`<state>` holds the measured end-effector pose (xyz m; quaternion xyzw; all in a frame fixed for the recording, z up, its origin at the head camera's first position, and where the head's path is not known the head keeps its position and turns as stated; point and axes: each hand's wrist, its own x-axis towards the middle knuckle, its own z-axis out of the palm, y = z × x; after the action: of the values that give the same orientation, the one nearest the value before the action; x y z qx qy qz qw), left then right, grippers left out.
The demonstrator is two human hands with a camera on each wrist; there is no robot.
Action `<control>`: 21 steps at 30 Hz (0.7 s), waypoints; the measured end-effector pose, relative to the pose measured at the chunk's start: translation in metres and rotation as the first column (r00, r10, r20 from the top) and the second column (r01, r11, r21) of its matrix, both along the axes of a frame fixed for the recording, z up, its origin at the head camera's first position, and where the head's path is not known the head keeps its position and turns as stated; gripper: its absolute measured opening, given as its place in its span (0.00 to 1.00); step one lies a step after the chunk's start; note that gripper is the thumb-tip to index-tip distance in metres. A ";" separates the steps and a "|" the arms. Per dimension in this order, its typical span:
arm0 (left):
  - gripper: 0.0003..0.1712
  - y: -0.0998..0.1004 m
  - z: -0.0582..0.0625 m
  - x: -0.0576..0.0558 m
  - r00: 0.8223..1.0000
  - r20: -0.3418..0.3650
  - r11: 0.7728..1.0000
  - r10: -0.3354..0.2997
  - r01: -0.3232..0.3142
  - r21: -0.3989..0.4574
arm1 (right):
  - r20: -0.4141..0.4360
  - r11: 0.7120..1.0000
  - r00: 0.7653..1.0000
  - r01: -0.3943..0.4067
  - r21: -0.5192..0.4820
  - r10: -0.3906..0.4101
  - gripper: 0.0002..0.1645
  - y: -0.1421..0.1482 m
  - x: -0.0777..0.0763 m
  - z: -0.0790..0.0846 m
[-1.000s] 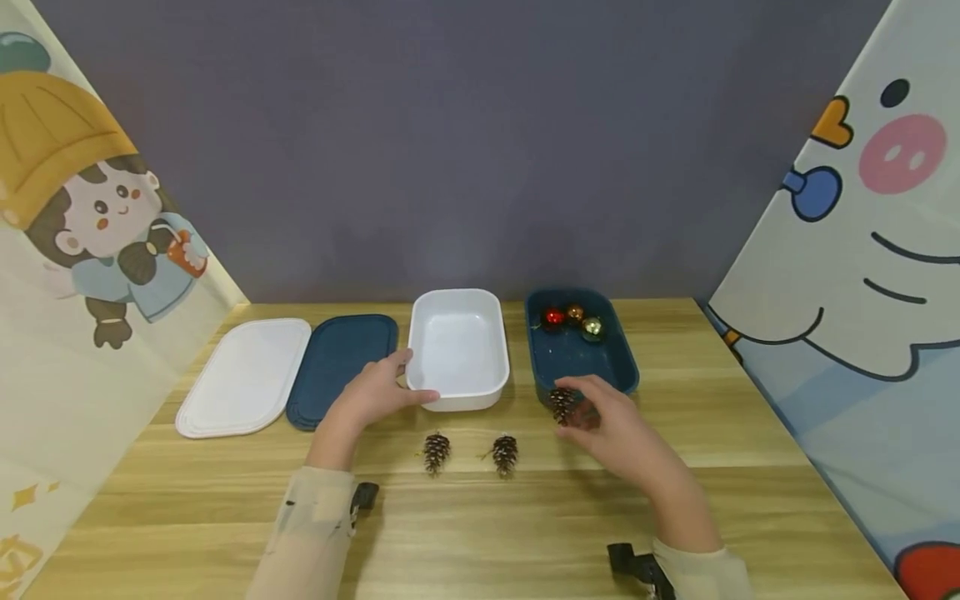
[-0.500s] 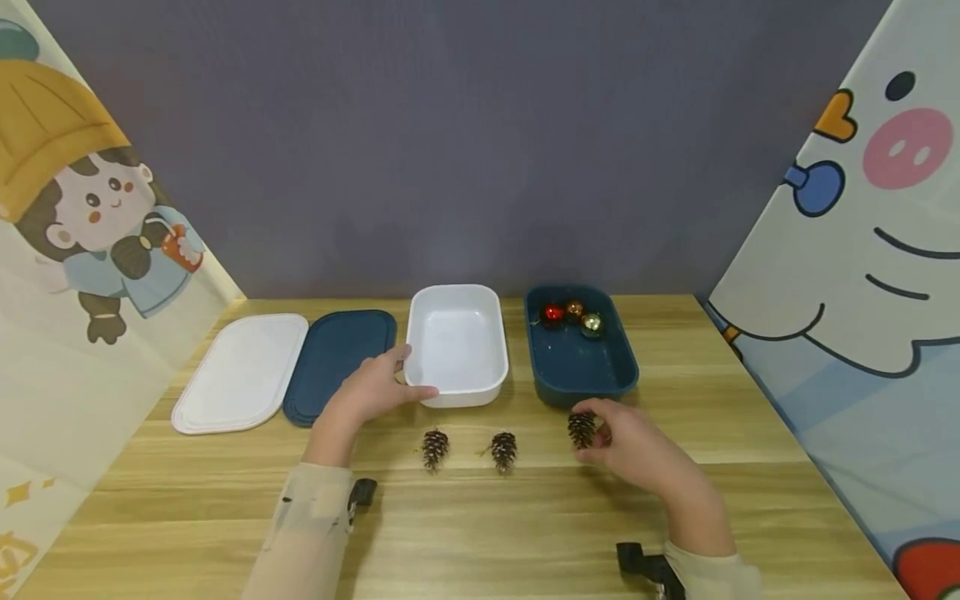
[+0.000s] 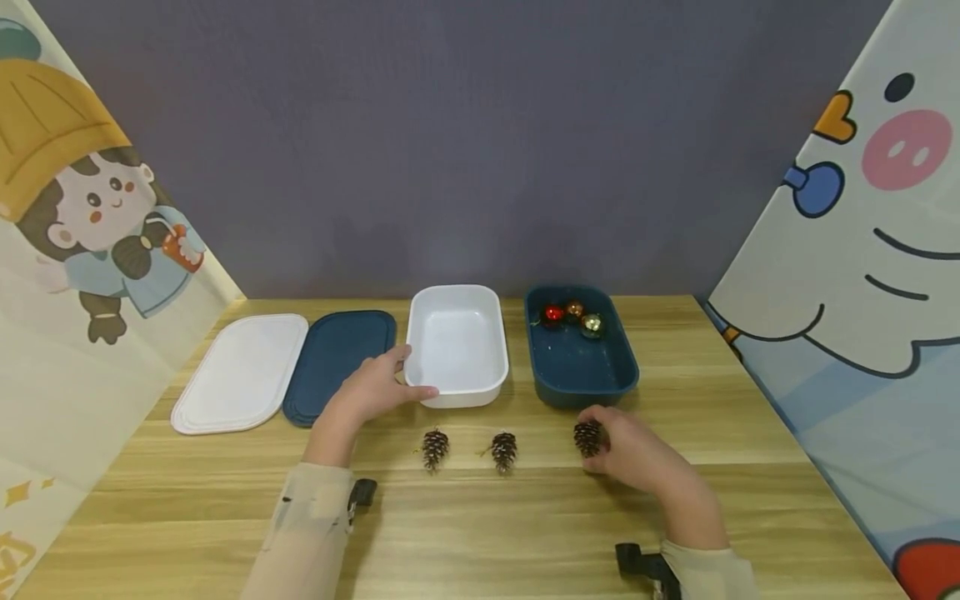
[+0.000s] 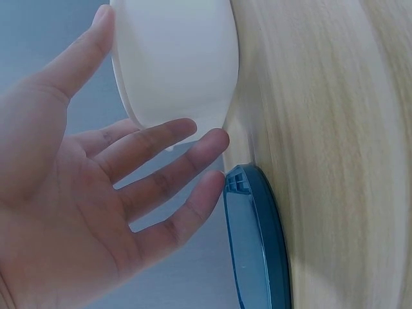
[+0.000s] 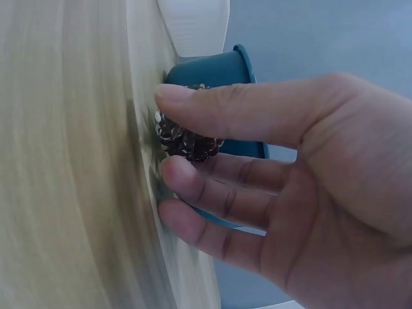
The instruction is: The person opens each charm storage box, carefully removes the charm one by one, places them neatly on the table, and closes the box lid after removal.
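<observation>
Your right hand [image 3: 632, 452], fingers clamped on a cone [image 3: 586, 439], drew it back outside the blue box [image 3: 585, 399], while your left hand [image 3: 369, 390], fingers apart, touched the white box [image 3: 467, 399].

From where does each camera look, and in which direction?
Head: on the head, facing forward and down at the table; left hand, right hand and sleeves show.
Left wrist: on that wrist, facing the white container; the left hand shows.
Right wrist: on that wrist, facing the held pine cone; the right hand shows.
Head and right wrist share that pine cone.
</observation>
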<state>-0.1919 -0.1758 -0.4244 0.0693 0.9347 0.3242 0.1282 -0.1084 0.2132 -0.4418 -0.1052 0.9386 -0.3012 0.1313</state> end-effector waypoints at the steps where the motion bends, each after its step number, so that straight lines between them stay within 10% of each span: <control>1: 0.63 0.000 0.000 0.000 1.000 0.000 1.000 -0.001 0.001 -0.003 | -0.001 1.000 1.000 -0.001 0.001 0.001 0.36 0.000 0.000 0.000; 21: 0.64 0.000 0.000 0.001 1.000 0.009 1.000 0.000 0.000 -0.008 | -0.008 1.000 1.000 -0.003 0.006 0.003 0.37 -0.004 0.003 0.001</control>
<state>-0.1914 -0.1757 -0.4247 0.0672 0.9355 0.3205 0.1328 -0.1056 0.2093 -0.4413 -0.1074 0.9399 -0.2977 0.1283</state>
